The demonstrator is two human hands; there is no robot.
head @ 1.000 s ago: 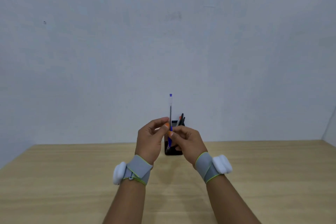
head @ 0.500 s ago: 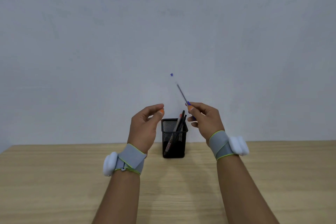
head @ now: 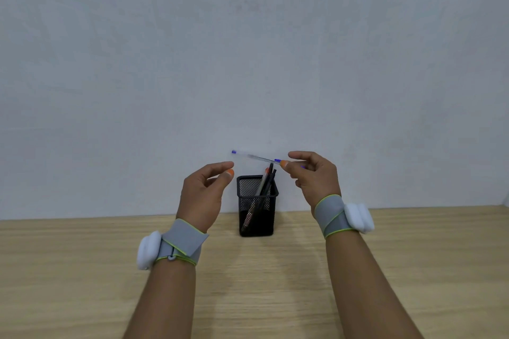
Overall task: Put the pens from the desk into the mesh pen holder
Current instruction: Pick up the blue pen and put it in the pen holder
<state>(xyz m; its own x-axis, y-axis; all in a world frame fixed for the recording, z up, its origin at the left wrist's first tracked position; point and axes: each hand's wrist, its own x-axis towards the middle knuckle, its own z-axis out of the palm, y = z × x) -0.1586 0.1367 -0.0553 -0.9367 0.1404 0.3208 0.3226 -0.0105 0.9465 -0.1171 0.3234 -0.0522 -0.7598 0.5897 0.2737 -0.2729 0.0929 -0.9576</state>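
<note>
A black mesh pen holder (head: 257,217) stands on the wooden desk (head: 82,270) against the wall, with a few dark pens (head: 265,187) leaning inside it. My right hand (head: 312,179) pinches a clear pen with blue ends (head: 254,157) by one end, just above and right of the holder. The pen lies almost level, its free end pointing left over the holder. My left hand (head: 205,195) hovers left of the holder, fingers curled and apart, holding nothing.
A plain pale wall (head: 248,49) rises right behind the holder. Grey straps with white pods sit on both wrists. The desk's right back corner (head: 501,206) shows at the frame edge.
The hands parted: my left hand let go of the pen and my right hand carried it up and right, tilting it from upright to nearly level. The view dropped slightly.
</note>
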